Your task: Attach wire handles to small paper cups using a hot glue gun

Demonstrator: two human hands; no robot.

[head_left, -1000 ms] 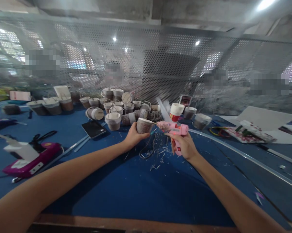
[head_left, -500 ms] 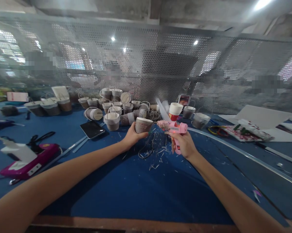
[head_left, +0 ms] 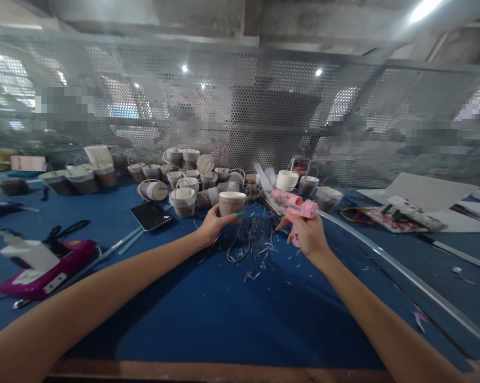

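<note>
A paper cup point(head_left: 232, 201) wrapped in grey-brown cord or fabric is in my left hand point(head_left: 213, 226), its white rim facing up. My fingers curl round its lower side, and a green thumbnail shows. In my right hand point(head_left: 308, 234) is a pink glue gun point(head_left: 290, 201), gripped by its handle with the nozzle pointing left and up. A gap separates the nozzle from the cup. A long clear glue stick point(head_left: 367, 242) runs out of the gun's back to the right. Below the cup lie a loop of cord point(head_left: 240, 258) and scattered glue threads point(head_left: 264, 247).
Wrapped cups with handles point(head_left: 183, 201) crowd the back, and a stack of white paper cups point(head_left: 287, 181) stands behind the gun. A black phone point(head_left: 150, 215) and a magenta power strip point(head_left: 66, 266) lie left. Papers point(head_left: 427, 194) lie right. A perforated screen point(head_left: 208, 117) closes the back.
The glue gun has moved right and tilted nozzle-up, away from the cup. My left hand has shifted slightly left, and the cup now stands more upright.
</note>
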